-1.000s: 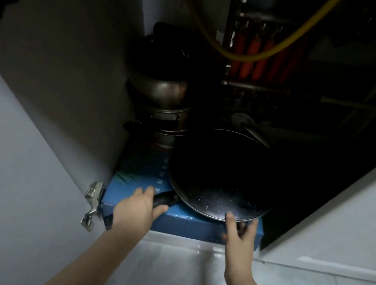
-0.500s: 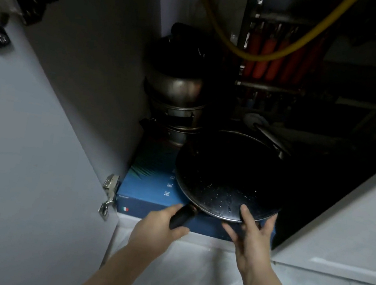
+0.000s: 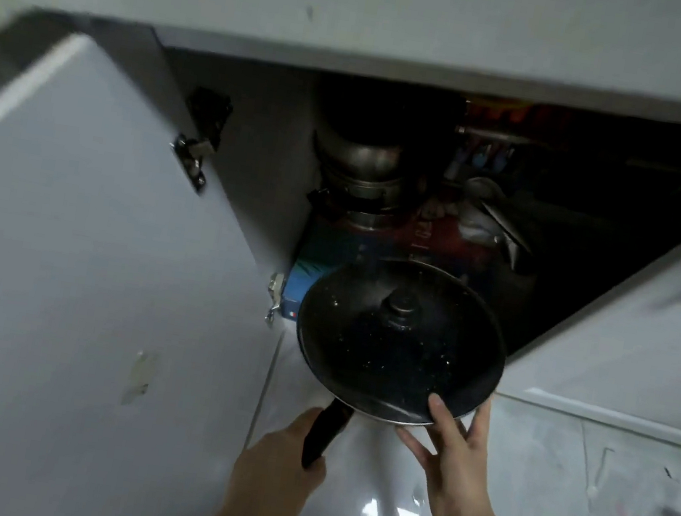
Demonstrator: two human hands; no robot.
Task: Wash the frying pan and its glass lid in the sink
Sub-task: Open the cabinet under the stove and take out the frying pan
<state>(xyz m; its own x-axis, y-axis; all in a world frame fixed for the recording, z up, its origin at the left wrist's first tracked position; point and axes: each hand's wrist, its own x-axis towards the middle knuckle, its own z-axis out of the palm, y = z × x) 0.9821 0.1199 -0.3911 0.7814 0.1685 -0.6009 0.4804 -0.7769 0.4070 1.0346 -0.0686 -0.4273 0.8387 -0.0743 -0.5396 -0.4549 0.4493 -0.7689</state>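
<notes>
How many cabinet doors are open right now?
2. The left door swings out beside the left hand; the right door, with a dark handle, stands open right of the frying pan.

Bare forearms, bare hands (image 3: 450,455), sleeveless

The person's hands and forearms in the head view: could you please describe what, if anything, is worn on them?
Both are bare. The left hand and the right hand show no gloves, and I can make out no rings, watch or bracelet, though the light is dim. The forearms are uncovered down to the bottom edge of the picture, with no sleeve in view. Nails look short and unpainted.
</notes>
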